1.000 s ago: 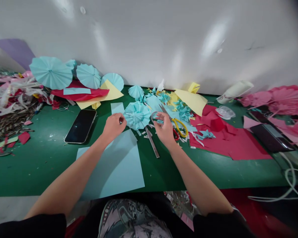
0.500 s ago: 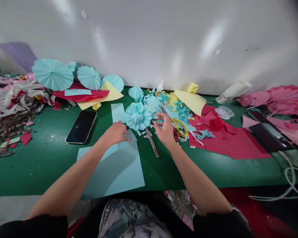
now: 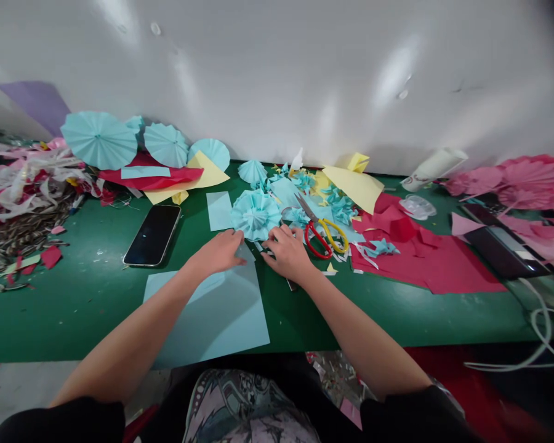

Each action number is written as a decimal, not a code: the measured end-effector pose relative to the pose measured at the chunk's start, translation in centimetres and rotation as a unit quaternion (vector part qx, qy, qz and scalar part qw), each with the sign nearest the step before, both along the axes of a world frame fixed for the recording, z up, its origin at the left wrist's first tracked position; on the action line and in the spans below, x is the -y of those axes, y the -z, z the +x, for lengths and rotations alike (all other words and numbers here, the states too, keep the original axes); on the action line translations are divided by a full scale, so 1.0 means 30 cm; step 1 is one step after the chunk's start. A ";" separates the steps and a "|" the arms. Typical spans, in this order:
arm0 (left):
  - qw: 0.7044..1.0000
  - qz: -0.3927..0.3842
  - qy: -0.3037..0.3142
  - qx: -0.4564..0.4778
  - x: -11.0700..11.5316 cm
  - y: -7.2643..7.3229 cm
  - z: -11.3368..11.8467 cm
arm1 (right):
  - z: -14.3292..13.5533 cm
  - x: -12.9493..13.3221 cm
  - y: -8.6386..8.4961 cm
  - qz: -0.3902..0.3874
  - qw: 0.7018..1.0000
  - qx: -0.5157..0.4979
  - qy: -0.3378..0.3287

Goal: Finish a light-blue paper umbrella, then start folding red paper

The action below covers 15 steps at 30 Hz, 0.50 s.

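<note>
One pleated blue rosette (image 3: 255,215) within reach

Head view: the left hand (image 3: 218,252) parts thumb from fingers, nothing visibly held, over a blue sheet (image 3: 226,314). The right hand (image 3: 286,251) curls above a metal strip (image 3: 292,285); whether it grips this cannot be told. The rosette lies just beyond and between both hands; scissors (image 3: 317,220) lie beyond-right. Fingers pressing down too hard could crush the pleats.

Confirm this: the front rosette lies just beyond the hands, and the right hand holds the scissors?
Not quite: the right hand does not hold the scissors. The head view shows them lying among scraps to its right. The front rosette does lie just beyond that hand and the left hand.
</note>
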<state>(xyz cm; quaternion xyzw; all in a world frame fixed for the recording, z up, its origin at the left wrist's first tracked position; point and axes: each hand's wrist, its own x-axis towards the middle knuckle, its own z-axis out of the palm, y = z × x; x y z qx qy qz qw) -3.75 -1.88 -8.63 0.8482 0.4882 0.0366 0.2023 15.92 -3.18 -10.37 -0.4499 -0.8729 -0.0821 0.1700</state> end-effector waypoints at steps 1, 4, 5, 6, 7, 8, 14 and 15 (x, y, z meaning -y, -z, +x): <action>1.000 0.008 0.001 -0.013 0.009 -0.003 0.004 | -0.002 0.002 0.001 0.010 1.000 0.021 -0.011; 0.996 0.048 -0.015 -0.079 0.062 -0.005 0.023 | -0.005 0.003 -0.002 0.033 0.997 0.058 -0.039; 0.993 0.064 -0.018 -0.097 0.087 0.001 0.030 | -0.006 0.002 -0.003 0.039 0.996 0.067 -0.042; 0.991 0.081 -0.014 -0.106 0.115 0.011 0.036 | -0.008 0.000 -0.003 0.044 0.995 0.075 -0.043; 0.990 0.093 -0.003 -0.107 0.143 0.025 0.043 | -0.011 -0.001 -0.002 0.050 0.994 0.082 -0.044; 0.989 0.095 -0.003 -0.110 0.170 0.043 0.048 | -0.014 -0.003 -0.001 0.055 0.993 0.089 -0.046; 0.981 0.166 -0.031 -0.098 0.233 0.137 0.047 | -0.034 -0.015 0.010 0.076 0.989 0.104 -0.072; 0.979 0.174 -0.028 -0.099 0.225 0.143 0.042 | -0.037 -0.016 0.011 0.078 0.989 0.101 -0.073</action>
